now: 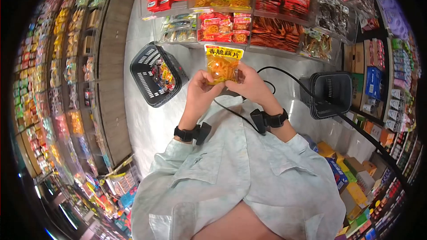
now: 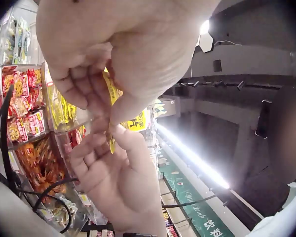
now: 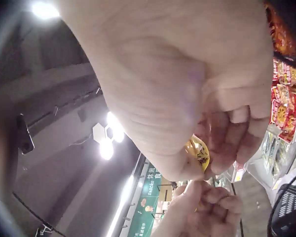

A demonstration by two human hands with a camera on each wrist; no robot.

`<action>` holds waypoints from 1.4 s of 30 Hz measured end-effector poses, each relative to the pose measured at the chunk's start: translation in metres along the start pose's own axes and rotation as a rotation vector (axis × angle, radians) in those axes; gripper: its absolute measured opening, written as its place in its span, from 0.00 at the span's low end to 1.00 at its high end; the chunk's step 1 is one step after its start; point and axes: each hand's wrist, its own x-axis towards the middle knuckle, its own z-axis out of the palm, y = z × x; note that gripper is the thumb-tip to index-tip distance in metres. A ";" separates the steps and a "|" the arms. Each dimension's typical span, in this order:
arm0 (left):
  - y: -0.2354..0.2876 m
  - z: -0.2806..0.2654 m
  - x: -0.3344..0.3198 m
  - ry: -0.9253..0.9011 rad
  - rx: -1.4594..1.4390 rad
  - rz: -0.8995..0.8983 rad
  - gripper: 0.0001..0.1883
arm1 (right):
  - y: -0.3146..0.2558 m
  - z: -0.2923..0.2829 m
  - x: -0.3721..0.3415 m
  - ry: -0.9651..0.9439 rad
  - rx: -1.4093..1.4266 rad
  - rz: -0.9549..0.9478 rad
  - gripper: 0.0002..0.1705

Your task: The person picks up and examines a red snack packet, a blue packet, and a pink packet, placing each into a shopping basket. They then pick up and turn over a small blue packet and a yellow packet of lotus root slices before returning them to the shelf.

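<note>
A clear-and-yellow snack bag (image 1: 222, 64) of lotus root slices stands upright in front of my body in the head view, its printed label at the top. My left hand (image 1: 200, 90) pinches its lower left corner, thumb in front. At the lower right corner my right hand (image 1: 251, 84) pinches it the same way, so both thumbs come close together along the bottom edge. In the left wrist view the yellow bag (image 2: 133, 123) shows between the two hands, mostly covered by them. Only a small piece of the bag (image 3: 200, 152) shows in the right wrist view.
A dark shopping basket (image 1: 141, 74) with several snack packs (image 1: 163, 78) stands on the floor at left. More black baskets (image 1: 331, 95) stand at right. Ahead are tiered bins of red snack packs (image 1: 218, 26). A black cable (image 1: 296, 75) crosses to the right. Stocked shelves line both sides.
</note>
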 end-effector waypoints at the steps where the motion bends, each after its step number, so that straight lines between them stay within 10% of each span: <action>1: -0.002 -0.004 -0.007 0.019 -0.010 0.010 0.16 | 0.000 0.006 0.000 -0.018 -0.017 0.016 0.30; 24: -0.028 -0.328 -0.185 0.310 -0.086 0.135 0.16 | 0.056 0.344 0.075 -0.365 -0.286 0.181 0.14; 42: -0.037 -0.376 -0.206 0.658 -0.300 -0.001 0.10 | 0.074 0.420 0.152 -0.677 -0.311 0.393 0.19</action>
